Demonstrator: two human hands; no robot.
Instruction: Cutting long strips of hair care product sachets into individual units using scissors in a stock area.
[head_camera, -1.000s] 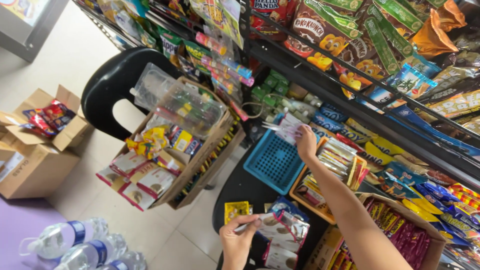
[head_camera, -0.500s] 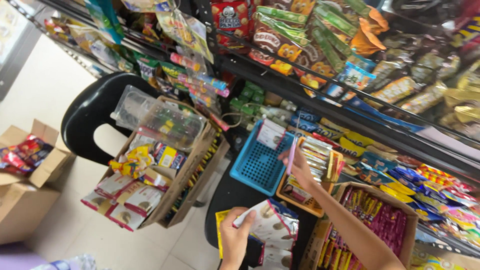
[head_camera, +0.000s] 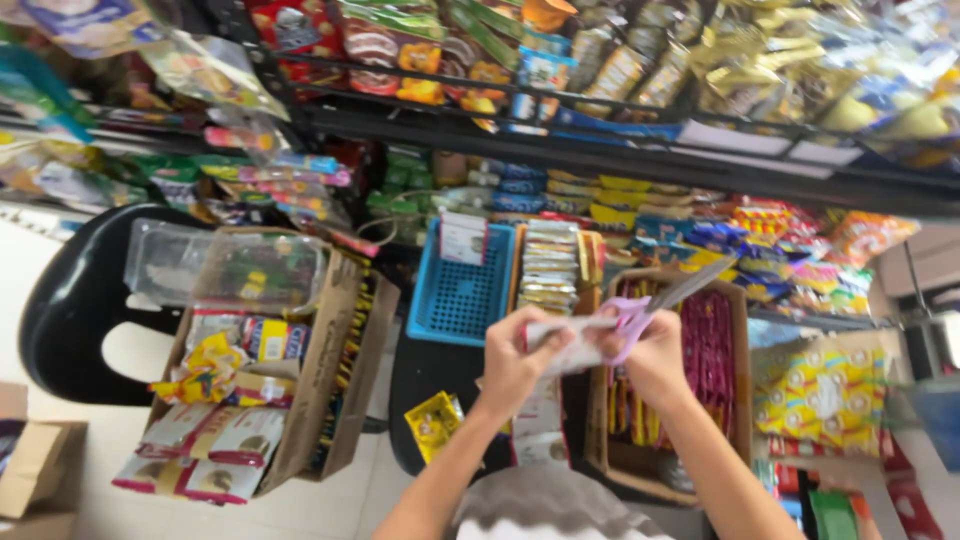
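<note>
Head view: two hands meet at centre. Left hand (head_camera: 512, 358) pinches one white packet strip (head_camera: 562, 345); right hand (head_camera: 655, 352) is closed around one pair of purple-handled scissors (head_camera: 655, 305), blades pointing far right. One blue basket (head_camera: 462, 290) just beyond; one cardboard box (head_camera: 300, 340) on one black chair (head_camera: 75, 310), left.

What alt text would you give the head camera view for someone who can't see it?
A person's left hand holds a strip of snack sachets while the right hand works purple-handled scissors on it, above a blue basket and snack-filled cardboard boxes beside packed shop shelves.
</note>
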